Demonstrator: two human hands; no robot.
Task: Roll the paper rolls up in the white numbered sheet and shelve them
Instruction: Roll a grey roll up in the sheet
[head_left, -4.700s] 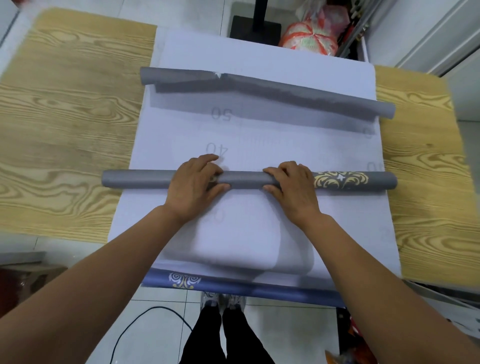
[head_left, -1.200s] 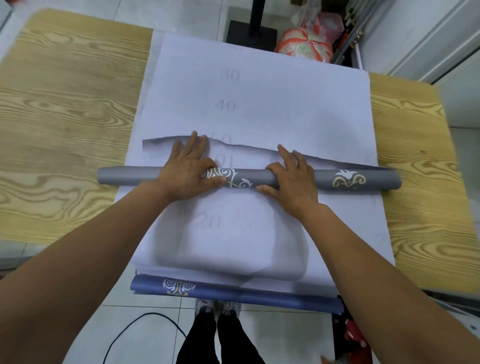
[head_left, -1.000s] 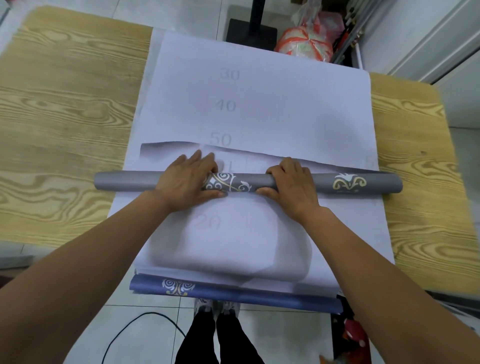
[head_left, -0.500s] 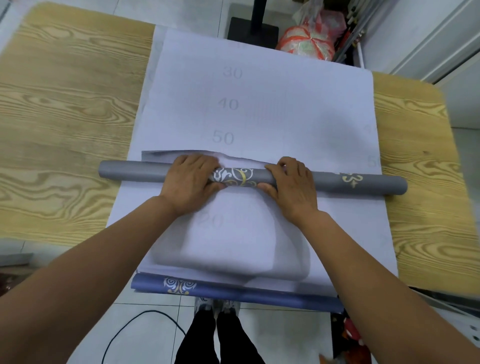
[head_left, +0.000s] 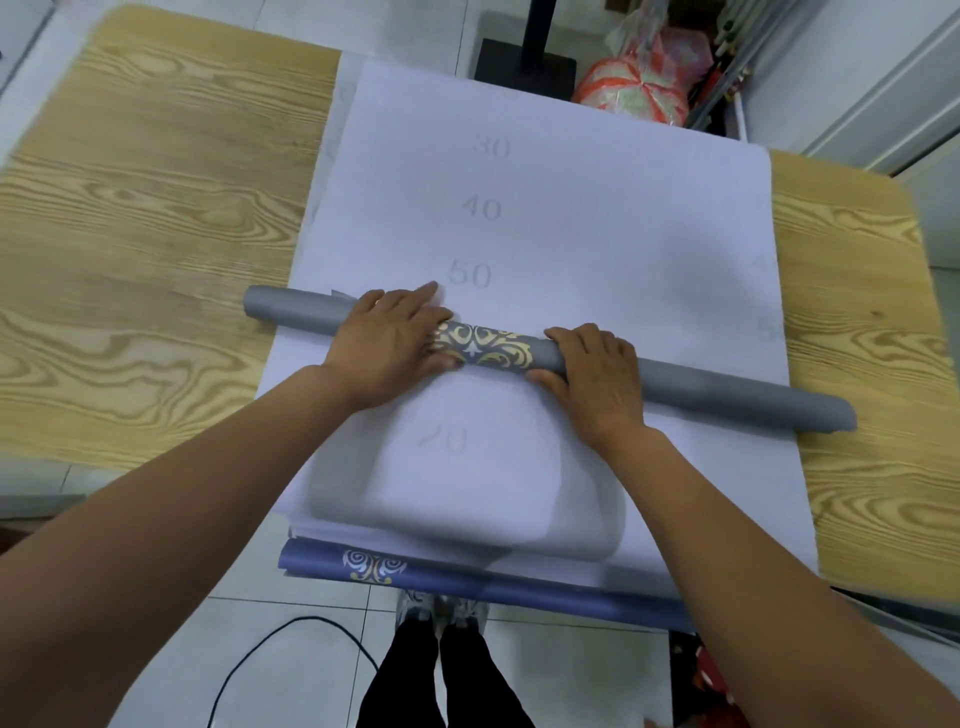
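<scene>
Squarely under both hands: grey paper roll (head_left: 727, 395), slanted across the white numbered sheet (head_left: 571, 218) on the bench (head_left: 156, 208). Runs from far left to near right, both ends out past the sheet's side edges above bare wood. Shows a gold ornament in the gap between the hands.

Left hand (head_left: 389, 345): palm down on the roll, fingers fairly straight and reaching over it to the sheet just short of the printed 50, thumb on the near side. Right hand (head_left: 592, 379): fingers curled over the top of the roll, thumb tucked against its near side, gripping it. Both forearms stretched forward from the near edge.

Along that edge, a blue roll (head_left: 467, 579), partly beneath the sheet's near end.
</scene>
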